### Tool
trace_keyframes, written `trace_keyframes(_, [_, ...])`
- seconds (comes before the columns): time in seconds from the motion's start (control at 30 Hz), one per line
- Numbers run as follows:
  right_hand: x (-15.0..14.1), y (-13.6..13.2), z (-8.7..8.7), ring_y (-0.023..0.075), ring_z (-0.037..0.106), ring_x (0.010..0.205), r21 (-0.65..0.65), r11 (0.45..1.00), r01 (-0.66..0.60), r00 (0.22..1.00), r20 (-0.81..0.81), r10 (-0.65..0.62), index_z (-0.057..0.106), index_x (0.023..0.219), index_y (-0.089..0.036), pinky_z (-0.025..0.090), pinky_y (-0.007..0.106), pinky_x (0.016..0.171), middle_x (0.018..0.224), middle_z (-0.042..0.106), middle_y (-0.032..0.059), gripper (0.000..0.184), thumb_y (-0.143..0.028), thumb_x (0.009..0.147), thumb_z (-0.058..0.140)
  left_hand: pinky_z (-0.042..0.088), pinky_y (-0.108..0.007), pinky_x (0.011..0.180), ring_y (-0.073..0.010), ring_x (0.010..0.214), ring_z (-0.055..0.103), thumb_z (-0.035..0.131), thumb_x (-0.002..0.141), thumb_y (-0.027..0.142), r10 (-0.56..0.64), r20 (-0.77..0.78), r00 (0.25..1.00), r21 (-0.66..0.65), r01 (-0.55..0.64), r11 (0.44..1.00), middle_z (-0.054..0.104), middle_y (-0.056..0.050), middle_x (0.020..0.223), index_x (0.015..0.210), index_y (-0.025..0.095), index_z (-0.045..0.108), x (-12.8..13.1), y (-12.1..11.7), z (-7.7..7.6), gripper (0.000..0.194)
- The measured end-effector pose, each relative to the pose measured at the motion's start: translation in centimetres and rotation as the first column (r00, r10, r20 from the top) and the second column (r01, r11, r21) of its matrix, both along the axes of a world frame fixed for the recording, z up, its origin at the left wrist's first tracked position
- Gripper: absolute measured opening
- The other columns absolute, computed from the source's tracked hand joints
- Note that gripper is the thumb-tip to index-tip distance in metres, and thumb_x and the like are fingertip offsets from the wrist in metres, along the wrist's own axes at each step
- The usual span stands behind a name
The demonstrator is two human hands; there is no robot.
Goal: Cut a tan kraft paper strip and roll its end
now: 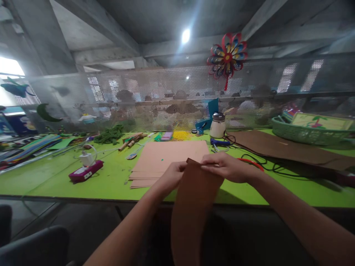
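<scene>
A long sheet of brown paper [191,210] hangs down from both my hands over the table's front edge, its lower part bending toward me. At its upper left edge, my left hand [176,173] is closed, the fingertips partly hidden behind the sheet. My right hand [226,166] pinches the top right edge between thumb and fingers. The top edge looks narrowly folded over. Just behind the hands lies a stack of light brown sheets [169,155] on the green table [116,188], its left edges slightly uneven.
A purple power strip [86,171] with a white plug sits at left. A blue-handled tool [219,142], a lidded jar [217,125] and dark cables lie behind my right hand. Large dark brown sheets [280,147] and a green basket [313,133] occupy the right. A mesh partition [155,99] stands behind.
</scene>
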State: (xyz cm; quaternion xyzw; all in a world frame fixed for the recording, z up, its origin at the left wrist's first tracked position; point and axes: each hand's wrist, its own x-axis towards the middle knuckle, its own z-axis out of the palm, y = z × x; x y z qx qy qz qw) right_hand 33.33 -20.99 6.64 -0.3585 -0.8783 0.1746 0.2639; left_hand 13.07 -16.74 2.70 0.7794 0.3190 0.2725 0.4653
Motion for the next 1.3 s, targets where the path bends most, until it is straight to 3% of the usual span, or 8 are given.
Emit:
trace_keyframes(0.1, [0.0,1.9,-1.4,0.0132,0.049,0.066,-0.058,0.998,0.003,0.996,0.085,0.002,0.063,0.079,-0.015,0.037,0.023,0.059,0.072,0.059,0.0024,0.026,-0.031,0.087,0.044,0.046,-0.028,0.075,-0.0195,0.09,0.057,0.05,0.082,0.035,0.054,0.063,0.997,-0.011,-0.054,0.999,0.065,-0.009,0.097,0.098,0.01,0.064,-1.1,0.8,1.1,0.034])
trace_keyframes(0.17, [-0.5,3.3,-2.3,0.0125,0.048,0.062,-0.08,0.997,-0.017,0.993,0.116,0.026,0.065,0.079,-0.014,0.036,0.022,0.056,0.068,0.059,0.0015,0.026,-0.03,0.086,0.045,0.045,-0.027,0.074,-0.0186,0.088,0.058,0.046,0.084,0.036,0.035,-0.023,0.999,0.078,-0.033,0.996,0.066,-0.01,0.097,0.097,0.01,0.065,-1.4,1.3,1.4,0.035])
trace_keyframes(0.37, [-2.1,5.4,-4.4,0.0121,0.049,0.06,-0.136,0.991,0.012,1.0,0.02,-0.009,0.069,0.08,-0.011,0.037,0.022,0.056,0.065,0.061,0.0012,0.026,-0.03,0.08,0.05,0.042,-0.023,0.062,-0.0161,0.072,0.059,0.054,0.076,0.031,0.141,-0.293,0.946,0.348,-0.031,0.937,0.068,-0.004,0.079,0.088,0.013,0.068,-1.5,2.3,-0.1,0.026])
trace_keyframes(0.6, [-0.8,5.6,-6.4,0.0116,0.051,0.06,-0.237,0.965,0.109,0.984,-0.11,-0.138,0.068,0.079,-0.011,0.037,0.02,0.053,0.066,0.061,0.002,0.023,-0.027,0.075,0.052,0.041,-0.021,0.063,-0.0132,0.069,0.058,0.053,0.074,0.025,0.199,-0.202,0.959,0.372,-0.113,0.921,0.067,-0.001,0.074,0.081,0.014,0.068,-2.7,3.6,-2.2,0.02])
trace_keyframes(0.87, [-0.7,5.7,-7.5,0.0083,0.042,0.047,-0.287,0.945,0.155,0.961,-0.18,-0.212,0.07,0.077,-0.01,0.032,0.019,0.044,0.054,0.053,-0.001,0.023,-0.024,0.073,0.052,0.042,-0.023,0.069,-0.0139,0.073,0.058,0.052,0.075,0.024,0.241,-0.171,0.955,0.419,-0.151,0.895,0.067,-0.002,0.079,0.084,0.013,0.067,-3.0,3.5,-2.3,0.021])
trace_keyframes(0.97, [-0.9,5.7,-7.6,0.0095,0.046,0.049,-0.223,0.957,0.187,0.944,-0.229,-0.238,0.071,0.08,-0.01,0.035,0.02,0.046,0.056,0.058,0.0008,0.025,-0.024,0.074,0.053,0.043,-0.023,0.068,-0.0154,0.075,0.059,0.052,0.076,0.028,0.239,-0.192,0.952,0.399,-0.147,0.905,0.069,-0.004,0.081,0.087,0.012,0.068,-3.2,3.1,-1.3,0.026])
trace_keyframes(1.1, [-1.0,5.9,-8.0,0.014,0.058,0.064,0.02,0.991,0.135,0.959,-0.256,-0.125,0.072,0.089,-0.013,0.042,0.021,0.057,0.074,0.069,0.0048,0.024,-0.017,0.073,0.055,0.042,-0.024,0.068,-0.0167,0.073,0.059,0.04,0.084,0.043,0.224,-0.272,0.936,0.38,-0.109,0.919,0.069,-0.007,0.079,0.084,0.01,0.07,-3.1,3.5,1.0,0.044])
trace_keyframes(1.3, [-1.1,5.6,-8.0,0.0134,0.057,0.064,0.329,0.935,0.131,0.985,-0.152,-0.085,0.07,0.096,-0.015,0.04,0.021,0.059,0.075,0.066,0.0061,0.029,-0.008,0.071,0.058,0.028,-0.023,0.05,-0.0107,0.05,0.038,0.038,0.083,0.048,0.129,-0.571,0.811,0.348,0.097,0.932,0.048,0.0,0.051,0.062,0.01,0.062,-1.7,4.4,3.0,0.05])
